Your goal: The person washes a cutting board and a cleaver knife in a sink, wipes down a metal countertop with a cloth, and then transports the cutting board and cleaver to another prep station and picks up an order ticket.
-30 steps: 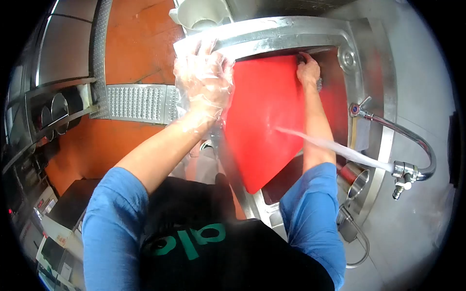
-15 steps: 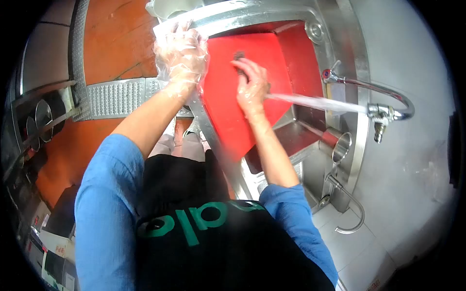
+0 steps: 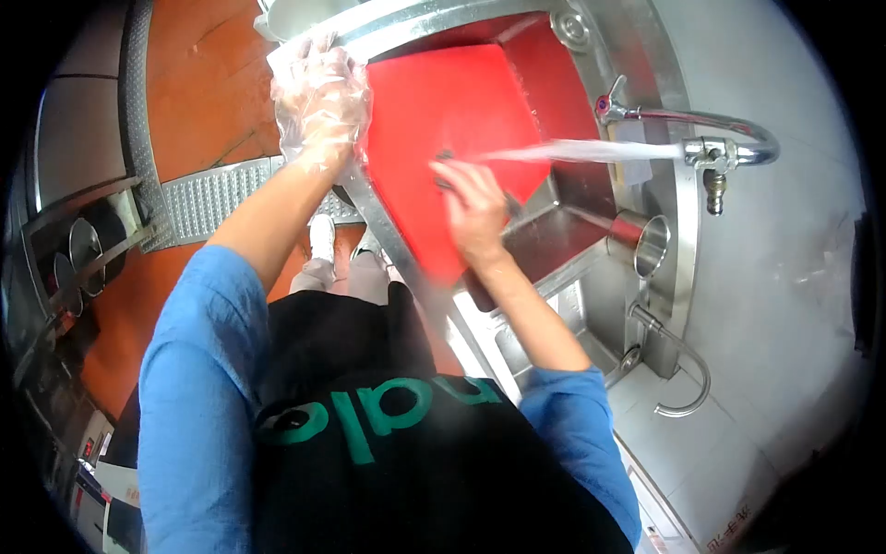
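A red cutting board point(image 3: 438, 102) lies tilted across the metal sink point(image 3: 586, 120). My left hand point(image 3: 318, 97), in a clear plastic glove, is closed on the board's upper left edge; its fingertips are partly hidden by the plastic. Bare and wet, my right hand point(image 3: 475, 208) presses a dark scouring pad point(image 3: 444, 155) against the middle of the board. Most of the pad is covered by the fingers and blurred. A water stream point(image 3: 581, 150) from the faucet point(image 3: 715, 152) lands on the board just above my right hand.
A metal pot point(image 3: 651, 245) stands at the sink's right rim. Below it a second curved tap point(image 3: 688, 369) reaches over another basin. A pale container point(image 3: 300, 14) sits at the top left, and a metal drain grate point(image 3: 217, 198) crosses the orange floor point(image 3: 217, 83).
My right hand has moved down the board with the scouring pad. The water now strikes the board above that hand instead of its wrist. My left hand keeps its hold as the view shifts slightly.
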A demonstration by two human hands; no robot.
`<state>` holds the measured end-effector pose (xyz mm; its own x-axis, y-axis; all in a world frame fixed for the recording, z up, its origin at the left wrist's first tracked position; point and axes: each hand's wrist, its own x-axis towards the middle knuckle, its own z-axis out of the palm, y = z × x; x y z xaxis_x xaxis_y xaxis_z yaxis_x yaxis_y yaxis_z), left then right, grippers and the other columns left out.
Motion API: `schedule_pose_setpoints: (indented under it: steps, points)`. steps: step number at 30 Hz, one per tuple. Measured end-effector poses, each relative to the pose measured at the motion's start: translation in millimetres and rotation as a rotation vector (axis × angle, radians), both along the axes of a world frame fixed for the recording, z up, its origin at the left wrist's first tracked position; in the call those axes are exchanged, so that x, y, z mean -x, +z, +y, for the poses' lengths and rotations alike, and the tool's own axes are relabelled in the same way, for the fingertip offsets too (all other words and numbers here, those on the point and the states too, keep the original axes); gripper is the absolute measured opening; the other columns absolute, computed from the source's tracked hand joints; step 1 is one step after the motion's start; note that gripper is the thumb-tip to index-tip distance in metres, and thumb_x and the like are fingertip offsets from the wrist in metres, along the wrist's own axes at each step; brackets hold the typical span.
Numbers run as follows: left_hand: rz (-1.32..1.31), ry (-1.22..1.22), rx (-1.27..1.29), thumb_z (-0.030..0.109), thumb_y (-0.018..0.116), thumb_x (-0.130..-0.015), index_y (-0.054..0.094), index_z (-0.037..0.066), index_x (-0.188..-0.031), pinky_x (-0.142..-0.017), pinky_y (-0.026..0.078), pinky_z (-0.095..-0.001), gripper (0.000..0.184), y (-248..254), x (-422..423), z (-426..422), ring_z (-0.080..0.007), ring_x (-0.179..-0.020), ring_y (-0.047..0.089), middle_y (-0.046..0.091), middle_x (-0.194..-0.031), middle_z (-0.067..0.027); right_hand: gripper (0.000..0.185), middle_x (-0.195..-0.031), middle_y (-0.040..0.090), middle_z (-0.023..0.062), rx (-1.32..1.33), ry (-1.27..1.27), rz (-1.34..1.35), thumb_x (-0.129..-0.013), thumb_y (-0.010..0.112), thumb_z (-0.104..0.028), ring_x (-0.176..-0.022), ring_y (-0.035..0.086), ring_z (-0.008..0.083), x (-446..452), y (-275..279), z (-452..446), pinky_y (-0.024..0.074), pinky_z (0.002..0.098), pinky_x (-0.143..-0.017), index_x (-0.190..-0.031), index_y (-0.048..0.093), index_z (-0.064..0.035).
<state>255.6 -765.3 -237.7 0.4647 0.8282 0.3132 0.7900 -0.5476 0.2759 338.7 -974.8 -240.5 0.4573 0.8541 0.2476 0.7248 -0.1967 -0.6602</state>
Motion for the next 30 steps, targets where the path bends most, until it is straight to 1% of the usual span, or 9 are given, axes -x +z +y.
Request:
schedule_pose_setpoints:
  steps: [3, 10, 13, 17, 20, 23, 24, 25, 30]
  points:
    - [0.017, -0.030, 0.008, 0.028, 0.055, -0.082, 0.063, 0.008, -0.093, -0.097, 0.033, -0.0437, 0.024, 0.8, 2.0, 1.1, -0.0231, -0.124, 0.040, 0.053, -0.127, -0.0028, 0.033, -0.096, 0.062, 0.0130, -0.034, 0.088, -0.126, -0.072, 0.056, 0.004, -0.087, 0.058, 0.0293, 3.9, 5.0, 12.5, 0.0477, 0.0362, -0.076, -0.102, 0.065, -0.0077]
    - [-0.030, -0.009, -0.015, 0.027, 0.056, -0.082, 0.062, 0.007, -0.093, -0.098, 0.034, -0.0422, 0.024, -4.7, 0.7, 7.8, -0.0255, -0.121, 0.043, 0.056, -0.122, -0.0070, 0.037, -0.096, 0.058, 0.0139, 0.260, -0.221, -0.151, -0.075, 0.045, -0.004, -0.089, 0.056, 0.0261, -22.4, -14.0, -30.6, 0.0453, 0.0367, -0.075, -0.106, 0.063, -0.0081]
    - [-0.016, -0.041, -0.037, 0.025, 0.058, -0.080, 0.064, 0.007, -0.087, -0.096, 0.038, -0.0401, 0.020, -7.1, -1.1, 8.5, -0.0267, -0.116, 0.048, 0.058, -0.119, -0.0069, 0.044, -0.095, 0.060, 0.0116, 0.051, -0.010, 0.098, -0.068, 0.050, 0.006, -0.094, 0.055, 0.0286, 42.8, 23.6, -0.2, 0.0446, 0.0408, -0.085, -0.106, 0.065, -0.0102]
    - [-0.008, -0.002, -0.037, 0.027, 0.060, -0.079, 0.066, 0.010, -0.084, -0.094, 0.035, -0.0453, 0.019, -7.4, -3.0, 10.6, -0.0246, -0.117, 0.047, 0.058, -0.121, -0.0018, 0.024, -0.096, 0.060, 0.0109, -0.080, 0.030, -0.123, -0.076, 0.051, -0.005, -0.095, 0.054, 0.0270, -32.1, -29.1, 95.5, 0.0440, 0.0396, -0.080, -0.098, 0.062, -0.0081]
    - [0.020, 0.003, -0.010, 0.027, 0.059, -0.079, 0.064, 0.007, -0.083, -0.095, 0.036, -0.0417, 0.020, 0.6, -2.6, 3.7, -0.0236, -0.119, 0.045, 0.057, -0.121, -0.0030, 0.033, -0.103, 0.052, 0.0138, 0.209, -0.373, 0.232, -0.080, 0.050, -0.001, -0.081, 0.057, 0.0309, -109.6, -79.6, 45.5, 0.0458, 0.0401, -0.078, -0.108, 0.063, -0.0121]
    - [0.038, 0.012, 0.024, 0.027, 0.060, -0.078, 0.064, 0.009, -0.083, -0.094, 0.035, -0.0425, 0.019, 6.1, -2.1, 5.1, -0.0215, -0.120, 0.044, 0.056, -0.123, -0.0014, 0.030, -0.083, 0.066, 0.0112, 0.927, -0.337, -0.430, -0.088, 0.051, -0.027, -0.076, 0.065, 0.0242, -136.0, -116.3, -71.9, 0.0506, 0.0396, -0.068, -0.110, 0.059, -0.0077]
    - [0.000, 0.011, 0.003, 0.026, 0.060, -0.078, 0.064, 0.009, -0.083, -0.094, 0.035, -0.0425, 0.019, 4.2, -3.4, 7.7, -0.0216, -0.120, 0.044, 0.056, -0.122, -0.0015, 0.031, -0.090, 0.067, 0.0127, 0.887, -0.705, -0.180, -0.084, 0.055, -0.032, -0.080, 0.065, 0.0287, -116.7, -108.3, -86.0, 0.0504, 0.0406, -0.072, -0.103, 0.063, -0.0095]
    - [-0.035, 0.014, -0.019, 0.026, 0.061, -0.077, 0.064, 0.009, -0.083, -0.094, 0.035, -0.0426, 0.019, 0.2, -3.9, 10.0, -0.0217, -0.119, 0.045, 0.057, -0.122, -0.0017, 0.030, -0.090, 0.066, 0.0160, 0.846, -0.740, 0.154, -0.081, 0.058, -0.031, -0.084, 0.063, 0.0339, -93.0, -101.4, -96.2, 0.0487, 0.0429, -0.075, -0.100, 0.064, -0.0098]
    - [-0.070, 0.005, 0.004, 0.025, 0.061, -0.077, 0.065, 0.008, -0.081, -0.094, 0.036, -0.0408, 0.017, 1.7, -2.6, 9.8, -0.0225, -0.118, 0.047, 0.060, -0.117, -0.0031, 0.029, -0.097, 0.063, 0.0215, 0.768, -0.723, 0.048, -0.082, 0.056, -0.023, -0.091, 0.059, 0.0404, -33.7, -75.0, -92.9, 0.0462, 0.0466, -0.077, -0.104, 0.061, -0.0051]
